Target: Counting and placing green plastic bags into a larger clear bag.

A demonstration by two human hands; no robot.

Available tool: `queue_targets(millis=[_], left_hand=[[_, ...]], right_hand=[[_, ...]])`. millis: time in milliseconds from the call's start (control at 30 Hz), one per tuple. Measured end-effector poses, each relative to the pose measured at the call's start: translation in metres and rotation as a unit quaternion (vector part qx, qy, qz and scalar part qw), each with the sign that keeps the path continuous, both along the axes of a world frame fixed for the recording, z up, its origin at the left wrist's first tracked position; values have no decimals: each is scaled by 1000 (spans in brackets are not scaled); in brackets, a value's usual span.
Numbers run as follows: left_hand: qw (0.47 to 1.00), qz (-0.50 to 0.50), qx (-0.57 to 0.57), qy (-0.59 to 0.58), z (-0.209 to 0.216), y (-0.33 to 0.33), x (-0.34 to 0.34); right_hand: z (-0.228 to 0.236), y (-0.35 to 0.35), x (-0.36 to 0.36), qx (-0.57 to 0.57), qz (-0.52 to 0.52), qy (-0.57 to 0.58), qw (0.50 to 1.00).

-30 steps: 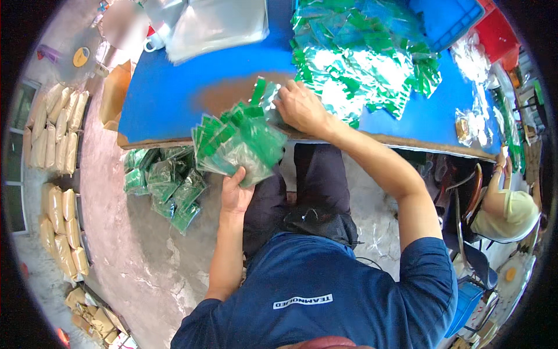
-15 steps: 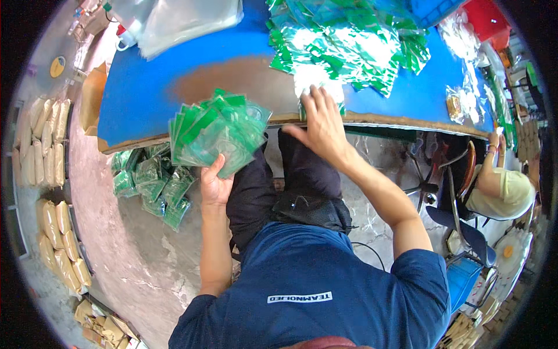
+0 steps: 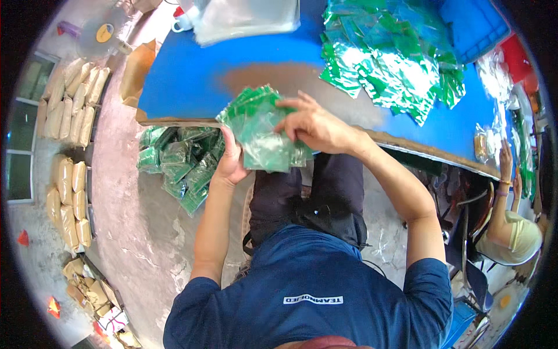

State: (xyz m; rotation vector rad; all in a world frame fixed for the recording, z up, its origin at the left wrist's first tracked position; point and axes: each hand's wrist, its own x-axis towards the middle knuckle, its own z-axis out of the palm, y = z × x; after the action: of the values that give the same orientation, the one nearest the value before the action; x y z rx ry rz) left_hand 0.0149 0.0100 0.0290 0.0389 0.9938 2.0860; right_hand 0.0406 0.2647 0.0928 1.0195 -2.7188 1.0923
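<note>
A fanned stack of clear and green plastic packets (image 3: 261, 131) is gripped in my left hand (image 3: 233, 160), thumb along its left side, just off the near edge of the blue table (image 3: 180, 75). My right hand (image 3: 317, 125) lies against the stack's right side, fingers bent onto the packets; whether it pinches one is hard to see. On the table to the right spreads a loose pile of the same shiny green packets (image 3: 389, 64).
Clear plastic bags (image 3: 247, 20) lie at the table's far left. Beneath the table edge, bundled green packets (image 3: 180, 160) rest on the floor. A blue crate (image 3: 474, 26) stands far right. Another person (image 3: 505, 232) sits at the right. Filled tan bags (image 3: 72, 198) line the left side.
My right hand has left the table and come onto the stack in my left hand. The packet formerly under it is off the table edge. The view has shifted, moving the table rightward.
</note>
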Motion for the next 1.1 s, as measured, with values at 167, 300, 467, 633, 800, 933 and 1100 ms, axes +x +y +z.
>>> queue_targets(millis=[167,300,467,633,800,933,1100], left_hand=[[994,-40,-104,8,3,-7,-10],[990,33,-97,95,13,7,-27],[956,66,-96,270,51,36,-61],[839,57,-156,518,59,67,-88],[847,49,-170,501,54,66,-89],[805,139,-179,548,60,72,-82],[714,-27,-336,613,36,47,-104]], right_hand=[[8,1,-10,76,36,-22,996],[-9,26,-25,-295,-348,-33,889],[-12,13,-36,-414,-153,-121,889],[-21,40,-57,-380,-124,-61,915],[-23,39,-57,-388,-138,-109,905],[-16,30,-55,-319,-238,21,917],[-34,23,-46,-302,-235,-80,921]])
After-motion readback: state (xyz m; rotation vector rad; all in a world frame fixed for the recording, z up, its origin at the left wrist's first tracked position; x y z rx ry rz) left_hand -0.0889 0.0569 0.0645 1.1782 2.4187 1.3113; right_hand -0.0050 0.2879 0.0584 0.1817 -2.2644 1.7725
